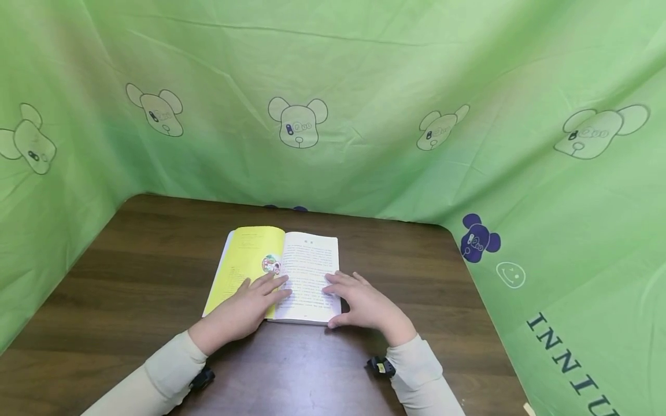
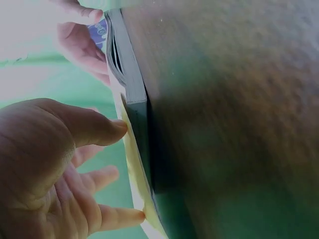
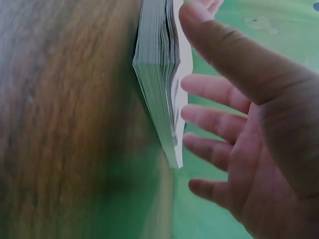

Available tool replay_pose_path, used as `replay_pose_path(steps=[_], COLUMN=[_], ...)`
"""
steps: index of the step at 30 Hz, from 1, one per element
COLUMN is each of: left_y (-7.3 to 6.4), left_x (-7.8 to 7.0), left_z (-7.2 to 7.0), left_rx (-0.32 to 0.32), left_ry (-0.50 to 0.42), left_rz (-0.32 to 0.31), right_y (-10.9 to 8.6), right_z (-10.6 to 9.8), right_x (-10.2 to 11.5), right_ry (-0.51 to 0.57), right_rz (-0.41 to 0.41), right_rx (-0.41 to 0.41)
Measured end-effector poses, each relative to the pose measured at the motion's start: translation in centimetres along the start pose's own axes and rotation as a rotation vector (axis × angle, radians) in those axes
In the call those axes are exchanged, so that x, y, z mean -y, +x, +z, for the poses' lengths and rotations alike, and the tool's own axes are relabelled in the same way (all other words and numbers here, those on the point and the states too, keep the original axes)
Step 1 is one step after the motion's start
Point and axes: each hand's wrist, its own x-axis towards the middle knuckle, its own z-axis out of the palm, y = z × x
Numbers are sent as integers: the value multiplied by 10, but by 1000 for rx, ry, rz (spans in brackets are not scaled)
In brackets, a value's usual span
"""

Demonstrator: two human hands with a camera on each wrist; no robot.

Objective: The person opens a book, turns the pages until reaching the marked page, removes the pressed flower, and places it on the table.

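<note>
An open book [image 1: 310, 260] lies on the brown table, with a yellow left page [image 1: 250, 248] bearing a small round picture and a white right page of printed text. Across the yellow page and the inner fold spreads my left hand [image 1: 244, 309], its fingers extended; in the left wrist view the thumb [image 2: 99, 124] and little finger touch the yellow sheet. My right hand [image 1: 366, 303] is at the right page's outer edge, fingers loosely spread over it. The right wrist view shows the thick page block [image 3: 157, 50] beside those fingers, none of them curled round it.
The wooden table [image 1: 416, 260] extends around the book on all sides. Green cloth [image 1: 364, 69] printed with bear heads hangs behind it and along both sides. Dark wrist devices [image 1: 381, 367] sit under both cuffs. A small pale object [image 1: 529, 409] shows at the lower right.
</note>
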Motion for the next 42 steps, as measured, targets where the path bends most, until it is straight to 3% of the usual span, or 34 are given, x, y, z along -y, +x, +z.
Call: replay_pose_path(steps=[5, 11, 21, 42], left_y=[-1, -1, 1, 10], left_x=[0, 1, 1, -9], left_z=[1, 2, 0, 4], left_rx=[65, 117, 108, 126], left_ry=[-18, -41, -55, -134], left_rz=[-4, -26, -37, -161], right_y=[1, 2, 0, 1], right_z=[4, 6, -1, -6], right_x=[2, 4, 6, 3], right_ry=[14, -17, -32, 9], right_rz=[-34, -18, -21, -86], right_rx=[15, 19, 25, 35])
